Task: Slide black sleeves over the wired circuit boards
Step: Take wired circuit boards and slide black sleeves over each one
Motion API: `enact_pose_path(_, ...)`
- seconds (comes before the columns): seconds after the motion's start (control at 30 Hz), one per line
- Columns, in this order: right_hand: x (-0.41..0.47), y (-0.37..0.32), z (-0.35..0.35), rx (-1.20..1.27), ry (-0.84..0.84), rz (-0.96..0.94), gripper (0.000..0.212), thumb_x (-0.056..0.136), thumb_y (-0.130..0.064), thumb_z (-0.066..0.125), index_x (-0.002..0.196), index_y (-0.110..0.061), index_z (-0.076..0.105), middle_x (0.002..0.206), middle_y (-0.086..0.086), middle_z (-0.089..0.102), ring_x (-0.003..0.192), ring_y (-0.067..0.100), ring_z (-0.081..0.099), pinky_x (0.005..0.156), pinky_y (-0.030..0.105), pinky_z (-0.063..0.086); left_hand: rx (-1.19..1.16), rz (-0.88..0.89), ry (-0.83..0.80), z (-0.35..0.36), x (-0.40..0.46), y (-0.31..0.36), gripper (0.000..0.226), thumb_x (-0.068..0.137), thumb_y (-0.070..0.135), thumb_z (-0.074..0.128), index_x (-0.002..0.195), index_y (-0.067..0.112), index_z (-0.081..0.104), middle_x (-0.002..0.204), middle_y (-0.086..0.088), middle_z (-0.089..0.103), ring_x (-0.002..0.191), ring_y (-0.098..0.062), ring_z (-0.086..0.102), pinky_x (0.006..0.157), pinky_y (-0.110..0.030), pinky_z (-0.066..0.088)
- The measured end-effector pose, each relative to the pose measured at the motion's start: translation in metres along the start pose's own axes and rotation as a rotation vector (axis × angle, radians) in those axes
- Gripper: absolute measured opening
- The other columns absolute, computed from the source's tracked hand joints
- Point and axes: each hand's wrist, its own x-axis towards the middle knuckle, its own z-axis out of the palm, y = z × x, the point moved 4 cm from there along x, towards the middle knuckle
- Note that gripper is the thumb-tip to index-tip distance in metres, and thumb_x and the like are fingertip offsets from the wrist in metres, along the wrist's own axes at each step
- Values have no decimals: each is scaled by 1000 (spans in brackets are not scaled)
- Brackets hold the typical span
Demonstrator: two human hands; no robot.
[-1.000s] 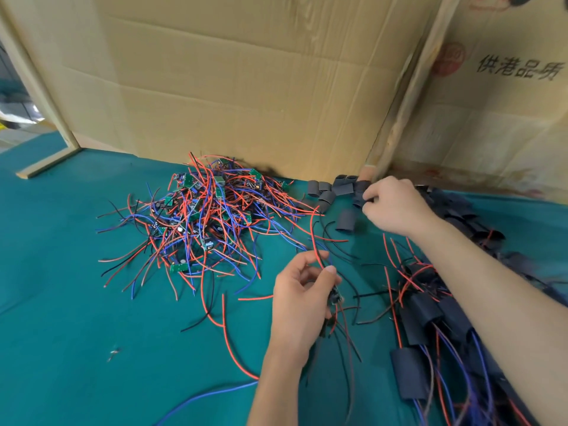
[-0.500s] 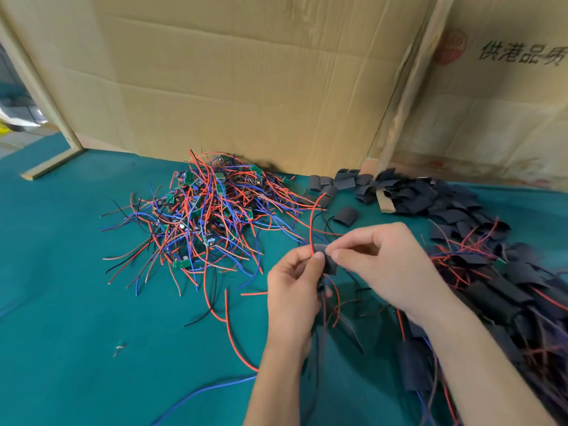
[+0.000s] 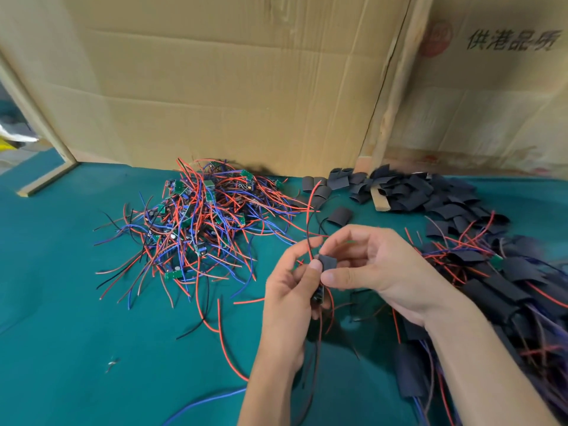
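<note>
Fingers (image 3: 330,276) on black sleeve (image 3: 327,262)

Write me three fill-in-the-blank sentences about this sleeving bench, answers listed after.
1. The right hand pinches a black ____.
2. The table cover is ____.
3. The left hand holds a small circuit board whose red wire rises ____ the hands.

Missing words: sleeve; teal; above

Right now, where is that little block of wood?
The wood block lies at the far right of the table, tucked into the near-left edge of the heap of loose black sleeves, just below the cardboard wall.
</note>
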Motion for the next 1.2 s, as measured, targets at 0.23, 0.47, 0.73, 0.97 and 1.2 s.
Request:
enact_pose_path(0.23,-1,-8,-10,2,220,-62,41,56,-12,93,92,-5,73,84,13,75,63,19,65,54,24,53,-22,-18,-13,2,0,-2,26,103,11,49,113,26,68,75,-15,68,46,-14,46,39,-18,32)
enact_pose_path(0.47,-9,-3,-46,603,769,-147,15,73,-7,83,71,-15,71,70,3,70,61,11,65,60,17,54,35,-19,-89,6,-1,-5,21,93,28,58,111,31,68,78,-14,71,46,-16,45,48,-25,31)
enact_pose_path(0.73,4,2,-14,1045,618,-14,42,70,-8,81,109,2,73,81,5,69,69,9,69,60,14,55,48,-5,-115,6,-1,-6,22,91,29,57,109,29,69,74,-15,70,45,-18,43,47,-25,33)
enact_pose_path(0.97,3,-8,-10,954,613,-93,25,71,-11,79,93,-6,69,78,0,67,69,7,66,59,12,53,73,-19,-115,8,-1,-8,21,89,27,57,106,27,69,72,-15,71,43,-18,42,48,-24,34)
enact_pose_path(1.2,-3,-20,-18,643,627,-238,16,69,-13,80,80,-11,68,73,1,68,65,10,64,60,16,52,147,-3,-62,7,0,-11,20,99,14,56,102,28,71,68,-13,70,44,-19,40,51,-27,37)
